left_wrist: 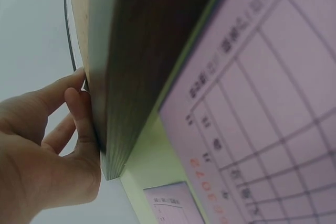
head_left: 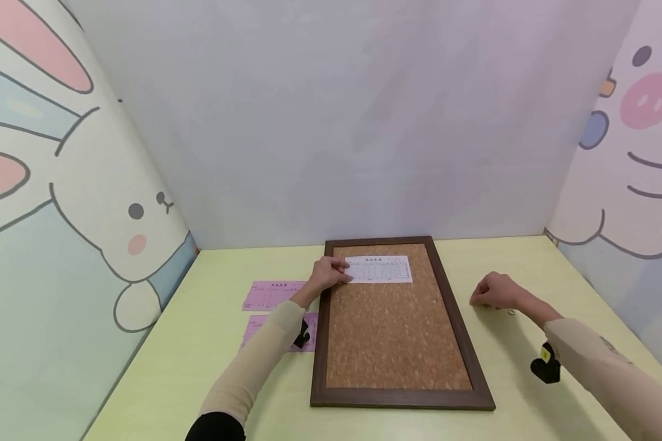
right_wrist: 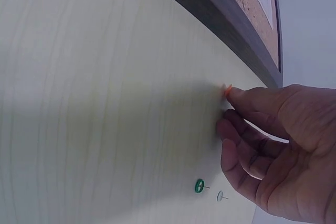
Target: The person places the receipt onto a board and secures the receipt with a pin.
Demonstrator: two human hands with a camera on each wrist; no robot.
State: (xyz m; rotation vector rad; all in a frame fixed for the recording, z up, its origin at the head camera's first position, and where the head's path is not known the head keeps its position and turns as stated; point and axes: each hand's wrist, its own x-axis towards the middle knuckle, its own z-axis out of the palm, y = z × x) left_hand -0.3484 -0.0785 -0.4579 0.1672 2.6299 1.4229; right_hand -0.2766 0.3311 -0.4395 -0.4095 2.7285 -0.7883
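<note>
White printed form (head_left: 379, 270) lay high on the corkboard (head_left: 397, 334), left edge held by the left hand (head_left: 328, 274). Right hand (head_left: 496, 291) pinched an orange thumbtack (right_wrist: 227, 91), apparently the picking-up step; pinning next needed steady form.

- Head view: I get bright, soft, fairly even light; wide lens makes the side walls (head_left: 88, 269) splay outward.
- Right sleeve (head_left: 596, 355) drops a soft-edged shadow on the table (head_left: 160, 367); fainter ones smudge the back wall (head_left: 287, 122).
- White sheet (head_left: 380, 269): print too small for me.
- Left wrist: dimmer; board frame (left_wrist: 142, 35) near black up top, close pink sheet (left_wrist: 262, 103) fuzzy.
- Right wrist: hazy, low contrast; right hand (right_wrist: 294, 150) shades the tabletop broadly, frame edge bowed by lens.
</note>
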